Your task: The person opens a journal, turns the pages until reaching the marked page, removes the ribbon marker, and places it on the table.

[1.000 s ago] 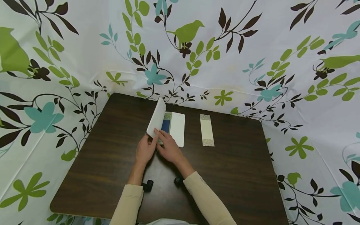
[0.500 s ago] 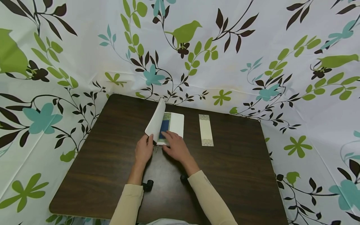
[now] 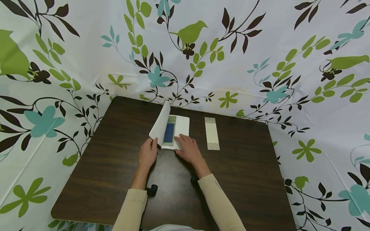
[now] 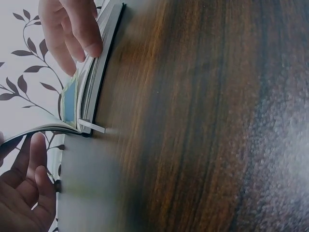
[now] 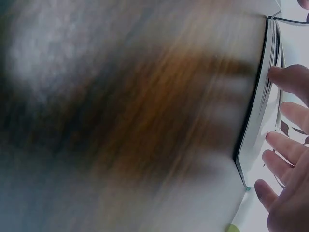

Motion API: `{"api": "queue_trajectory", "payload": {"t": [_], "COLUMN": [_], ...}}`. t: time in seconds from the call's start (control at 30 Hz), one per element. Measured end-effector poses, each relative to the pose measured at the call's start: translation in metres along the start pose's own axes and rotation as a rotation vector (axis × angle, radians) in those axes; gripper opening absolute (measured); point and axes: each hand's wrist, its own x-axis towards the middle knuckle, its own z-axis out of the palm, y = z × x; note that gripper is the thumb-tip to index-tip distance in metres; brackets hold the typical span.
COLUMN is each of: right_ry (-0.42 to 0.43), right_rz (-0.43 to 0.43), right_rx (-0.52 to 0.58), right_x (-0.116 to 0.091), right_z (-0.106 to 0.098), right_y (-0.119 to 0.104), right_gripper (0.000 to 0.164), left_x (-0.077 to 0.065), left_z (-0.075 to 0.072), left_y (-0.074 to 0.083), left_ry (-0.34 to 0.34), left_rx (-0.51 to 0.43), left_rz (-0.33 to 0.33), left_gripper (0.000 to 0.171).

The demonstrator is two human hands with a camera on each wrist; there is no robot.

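A notebook (image 3: 183,124) lies opened on the table, its left part (image 3: 160,124) raised at a slant. My left hand (image 3: 147,153) grips that raised part at its lower corner, with thumb on the page side and fingers behind. Against the inner fold lies a blue bookmark (image 3: 169,132) with a green patterned border. My right hand (image 3: 189,150) rests its fingers on the lower area of the right page, just right of the bookmark. In the right wrist view, the right hand's fingers (image 5: 285,147) are spread and lightly bent over the page edge.
To the right of the notebook lies a cream paper strip (image 3: 212,133) with patterned ends. A thin ribbon (image 4: 92,126) sticks out from the notebook's bottom at the fold. The brown table (image 3: 245,179) borders a wall hung with leaf-and-bird patterned cloth (image 3: 95,38).
My right hand has moved from beside the left hand, across the bookmark, onto the right page, uncovering the bookmark. The left hand keeps holding the raised part, which now curves slightly more.
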Motion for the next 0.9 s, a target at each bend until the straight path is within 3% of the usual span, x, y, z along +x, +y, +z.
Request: {"api": "queue_trajectory", "payload": {"t": [0.37, 0.9], "right_ry": [0.007, -0.032], "right_rz": [0.004, -0.036], "right_rx": [0.112, 0.032], "right_x": [0.008, 0.014], "right_z": [0.002, 0.012], "right_y": [-0.007, -0.016], "right_gripper": [0.076, 0.058], "left_x": [0.002, 0.002], "left_z": [-0.001, 0.003], "left_y": [-0.001, -0.003], "left_ry": [-0.008, -0.029], "left_rx": [0.001, -0.036], "left_rz": [-0.001, -0.014], "left_gripper": [0.040, 0.042]}}
